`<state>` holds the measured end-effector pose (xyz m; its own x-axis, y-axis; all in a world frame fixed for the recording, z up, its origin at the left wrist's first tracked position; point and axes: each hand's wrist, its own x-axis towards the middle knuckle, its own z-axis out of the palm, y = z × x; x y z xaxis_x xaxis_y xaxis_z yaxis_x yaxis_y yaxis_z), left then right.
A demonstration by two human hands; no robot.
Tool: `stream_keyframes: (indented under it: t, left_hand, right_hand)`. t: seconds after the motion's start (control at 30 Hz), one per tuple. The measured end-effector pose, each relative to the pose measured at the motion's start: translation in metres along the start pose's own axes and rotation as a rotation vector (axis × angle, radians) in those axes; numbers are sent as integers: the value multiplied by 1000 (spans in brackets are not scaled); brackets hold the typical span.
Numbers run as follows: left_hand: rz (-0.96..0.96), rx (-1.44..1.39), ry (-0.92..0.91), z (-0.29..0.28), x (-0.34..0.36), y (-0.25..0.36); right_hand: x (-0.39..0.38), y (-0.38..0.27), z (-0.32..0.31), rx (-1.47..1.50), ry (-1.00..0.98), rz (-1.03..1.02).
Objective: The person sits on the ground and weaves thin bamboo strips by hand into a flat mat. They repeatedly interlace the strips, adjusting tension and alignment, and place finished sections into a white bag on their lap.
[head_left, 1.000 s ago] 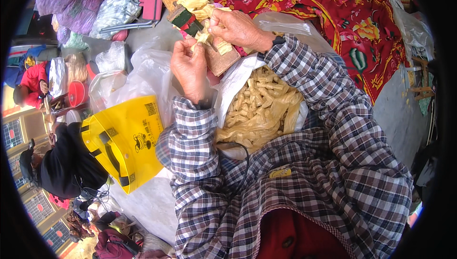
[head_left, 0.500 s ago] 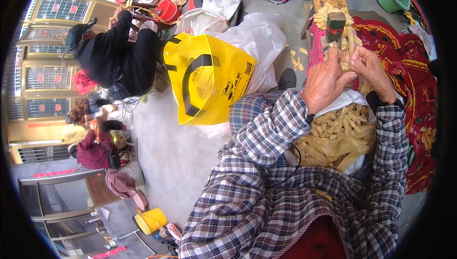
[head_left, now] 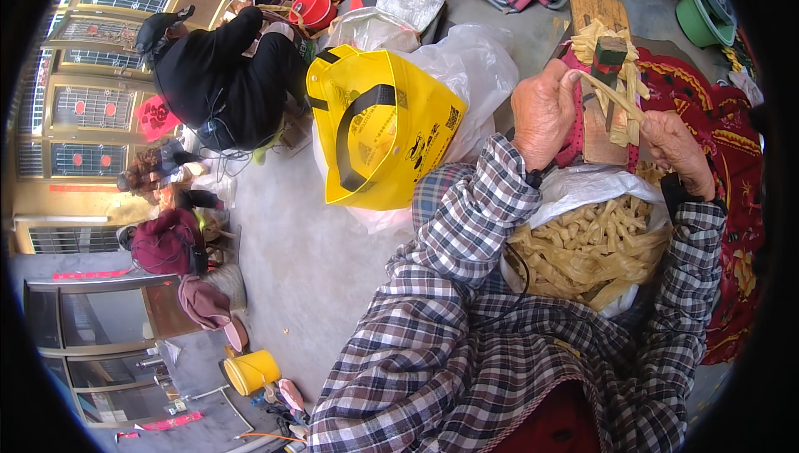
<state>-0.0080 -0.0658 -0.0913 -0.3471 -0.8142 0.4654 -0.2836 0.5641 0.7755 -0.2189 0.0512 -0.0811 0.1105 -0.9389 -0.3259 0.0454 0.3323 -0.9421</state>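
A pale yellow strip (head_left: 612, 97) is stretched slantwise between my two hands. Its upper left end is pinched by my left hand (head_left: 543, 112), thumb against fingers. At the lower right end, my right hand (head_left: 678, 149) grips it with curled fingers. Behind the strip stands a wooden block (head_left: 610, 53) with a greenish top, fixed on a wooden bench (head_left: 601, 8). More loose pale strips (head_left: 589, 37) lie around the block. Below my hands, a white sack (head_left: 574, 188) sits at my lap, filled with knotted yellowish pieces (head_left: 587, 241).
Left of the bench stands a yellow bag (head_left: 433, 132) with black handles, against clear plastic. A red patterned cloth (head_left: 736, 203) lies at the right, near green basins (head_left: 699, 16). Several people sit at the left, one in black (head_left: 220, 78). A yellow bucket (head_left: 251, 371) stands lower left.
My hands were close together in front of the block; they have moved apart, left hand leftward and right hand down and right, with the strip now drawn out between them. The whole view has shifted slightly.
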Motion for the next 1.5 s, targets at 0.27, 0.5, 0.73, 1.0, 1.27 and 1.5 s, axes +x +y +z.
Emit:
stream_keyframes:
  t: [0.27,0.5,0.73,1.0,1.27,1.5]
  left_hand:
    - [290,-67,-298,20,-25,36]
    - [442,118,-181,12,-14,29]
    - [393,-174,-161,25,-18,33]
    - [-427,-821,-349,35,-25,15]
    - [-771,-1114,-608,22,-19,13]
    - [-360,-606,-580,23,-14,11]
  right_hand:
    - [7,-4,15,361,289,-538]
    - [9,5,35,-329,207,-413]
    - [9,1,46,-12,164,-225]
    - [16,13,37,-610,546,-685]
    - [19,29,42,-826,500,-851]
    - [14,29,31,-477,381,-685]
